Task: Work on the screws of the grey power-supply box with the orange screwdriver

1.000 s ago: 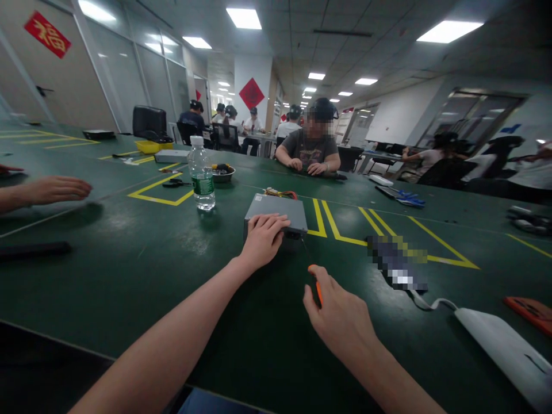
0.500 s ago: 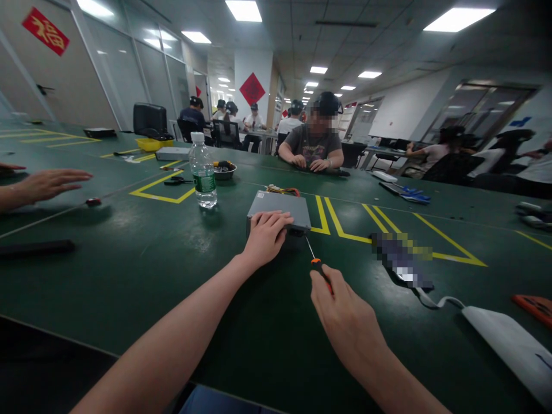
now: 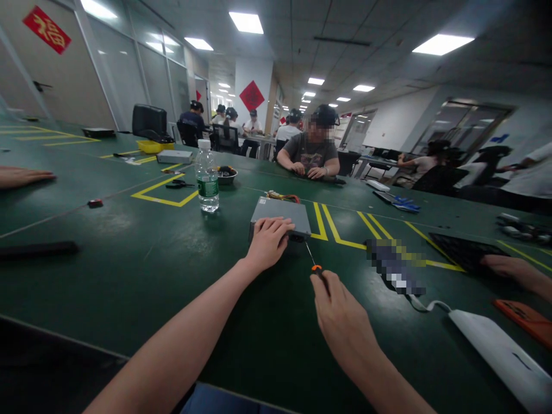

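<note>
A grey metal computer power supply unit (image 3: 278, 210) lies on the green table, with a bundle of coloured wires (image 3: 282, 196) at its back. My left hand (image 3: 271, 240) rests over its front edge, fingers laid on top, holding it in place. In my right hand (image 3: 342, 307) is a screwdriver (image 3: 317, 269) with an orange and black handle. Its thin shaft points up at the unit's lower front right corner. The tip is too small to tell whether it sits in a screw.
A water bottle (image 3: 207, 178) stands left of the unit, near a metal bowl (image 3: 226, 174). To the right lie a blurred phone-like item (image 3: 394, 264), a white power bank (image 3: 495, 351) and an orange phone (image 3: 524, 319). Another person's hand (image 3: 513, 269) touches a dark flat panel (image 3: 468, 250).
My hands keep their hold on the unit and screwdriver. At right, another person's hand has come in with a dark flat panel; the hand at far left has drawn back. The view shifted slightly.
</note>
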{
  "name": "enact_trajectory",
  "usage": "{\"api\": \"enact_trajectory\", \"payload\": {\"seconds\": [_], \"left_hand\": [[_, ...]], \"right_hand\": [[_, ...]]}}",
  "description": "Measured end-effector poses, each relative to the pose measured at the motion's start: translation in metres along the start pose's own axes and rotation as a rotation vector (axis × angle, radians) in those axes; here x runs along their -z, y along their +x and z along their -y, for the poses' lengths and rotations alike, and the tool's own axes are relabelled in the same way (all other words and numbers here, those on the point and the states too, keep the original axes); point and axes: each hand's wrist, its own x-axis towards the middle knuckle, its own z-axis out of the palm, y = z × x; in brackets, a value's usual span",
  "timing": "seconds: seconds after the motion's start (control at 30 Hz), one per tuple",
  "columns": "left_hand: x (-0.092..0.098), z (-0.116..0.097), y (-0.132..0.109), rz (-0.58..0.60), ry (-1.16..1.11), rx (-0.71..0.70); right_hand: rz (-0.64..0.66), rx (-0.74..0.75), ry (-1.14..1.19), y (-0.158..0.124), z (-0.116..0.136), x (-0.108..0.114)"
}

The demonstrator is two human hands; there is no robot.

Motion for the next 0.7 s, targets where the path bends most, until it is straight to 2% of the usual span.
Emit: {"api": "enact_trajectory", "payload": {"seconds": [0.1,0.17,0.33,0.4,0.63,0.7], "left_hand": [[-0.001,0.000,0.000,-0.003,-0.002,0.008],[-0.002,0.001,0.001,-0.006,-0.006,0.008],[-0.001,0.001,0.001,-0.012,-0.008,-0.005],[-0.001,0.002,0.000,-0.017,-0.008,-0.005],[-0.001,0.002,0.000,-0.024,-0.006,-0.015],[-0.001,0.002,0.000,-0.022,-0.006,-0.014]], "right_hand": [[-0.041,0.085,-0.106,0.003,0.006,0.007],[-0.031,0.068,-0.123,0.009,0.009,0.011],[0.030,-0.203,0.017,0.020,0.012,0.012],[0.054,-0.264,0.107,0.018,0.013,0.008],[-0.004,-0.090,0.000,0.010,0.015,0.005],[-0.022,-0.133,0.014,0.012,0.013,0.006]]}}
